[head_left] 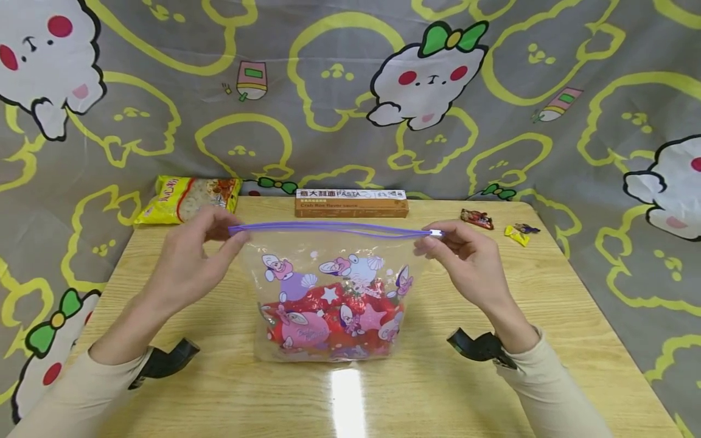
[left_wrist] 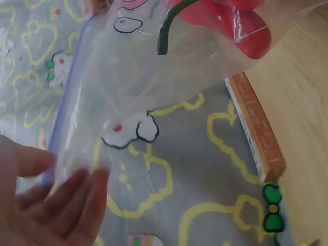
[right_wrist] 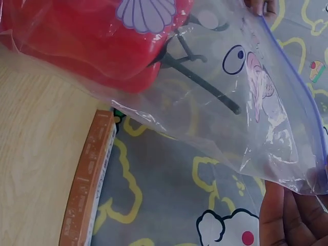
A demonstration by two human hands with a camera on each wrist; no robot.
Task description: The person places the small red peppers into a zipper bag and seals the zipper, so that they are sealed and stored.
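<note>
A clear zip bag with pink and purple cartoon prints hangs upright before me in the head view. Inside it lie glossy red, pepper-like things with dark green stems, partly hidden by the prints. My left hand pinches the left end of the purple zip strip between thumb and fingers. At the other top corner, my right hand pinches the strip beside its white slider. The strip is pulled nearly straight between both hands.
Behind the bag on the wooden table stands a brown pasta box. A yellow food packet lies at the back left. Small wrapped snacks, one red and one yellow, lie at the back right, near the patterned cloth.
</note>
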